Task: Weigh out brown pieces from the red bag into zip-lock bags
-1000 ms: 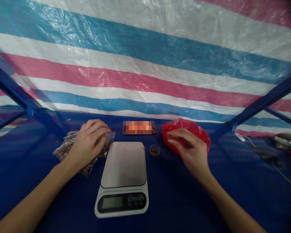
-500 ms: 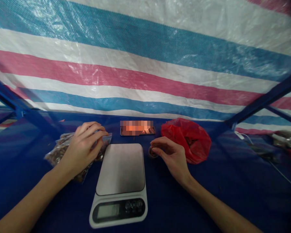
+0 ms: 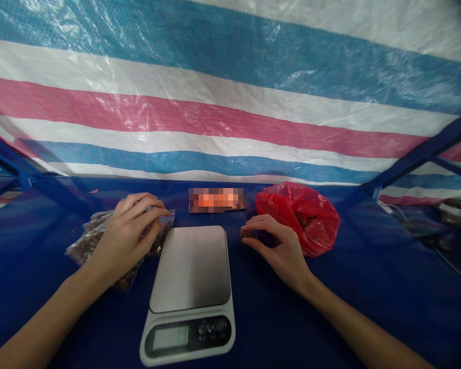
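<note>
The left hand [image 3: 126, 230] is laid over a clear zip bag [image 3: 100, 241] of brown pieces, its fingers curved across the bag's upper edge. How firmly the bag is gripped cannot be told, as the thumb is hidden. The bag lies on the worktop [image 3: 26, 246], to the left of a kitchen scale [image 3: 190, 269], and is partly covered by the palm. The right hand [image 3: 280, 248] is half closed, and a small brown item [image 3: 247, 233] appears to be pinched at its fingertips, just beside the scale's right side. Whether the item is a single piece or a small cup cannot be made out. Behind that hand, a red plastic bag [image 3: 315, 230] sits near the worktop's far edge, with brown contents showing through it. A blurred flat object [image 3: 217, 200] lies behind the scale. The clear bag is judged soft, slippery and fairly light, with contents that shift, so it is best taken by its firmer zip edge. The red bag is thin and limp, and is best held by its bunched film. The small item is probably light and easily dropped, so a fingertip pinch suits it.
</note>
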A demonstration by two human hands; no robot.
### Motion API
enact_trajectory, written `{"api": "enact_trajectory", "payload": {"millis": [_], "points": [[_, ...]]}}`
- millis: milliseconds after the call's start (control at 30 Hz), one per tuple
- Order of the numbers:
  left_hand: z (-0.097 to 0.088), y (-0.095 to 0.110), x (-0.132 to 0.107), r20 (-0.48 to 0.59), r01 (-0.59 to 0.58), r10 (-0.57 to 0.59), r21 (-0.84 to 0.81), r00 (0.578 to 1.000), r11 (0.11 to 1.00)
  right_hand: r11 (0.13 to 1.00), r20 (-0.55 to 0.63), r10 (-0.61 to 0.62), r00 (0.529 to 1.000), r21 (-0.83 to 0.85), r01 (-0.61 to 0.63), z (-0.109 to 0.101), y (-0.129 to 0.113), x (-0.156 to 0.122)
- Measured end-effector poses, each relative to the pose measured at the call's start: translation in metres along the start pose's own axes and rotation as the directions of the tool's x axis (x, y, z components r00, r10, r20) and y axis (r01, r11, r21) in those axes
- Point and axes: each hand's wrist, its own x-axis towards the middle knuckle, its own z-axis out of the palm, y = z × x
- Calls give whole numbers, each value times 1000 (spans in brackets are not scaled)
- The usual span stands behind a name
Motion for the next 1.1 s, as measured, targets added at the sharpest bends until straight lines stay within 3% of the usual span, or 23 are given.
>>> {"api": "enact_trajectory", "payload": {"millis": [233,600,933,1100], "points": [[-1,-4,-1,-23,-7,7,-1,1000,1000,996,5,-70,998,-50,70,-3,-5,1],[-5,-3,4,-22,-11,11,2,1000,1000,947,-2,-134,991,-296,127,-17,5,2],[-5,-6,2,-63,5,-5,-3,998,1000,919,73,-182,981,-343,196,-16,10,1],[-3,-13,2,-55,-10,13,57,998,998,920,56,-167,984,-350,176,-15,11,1]]}}
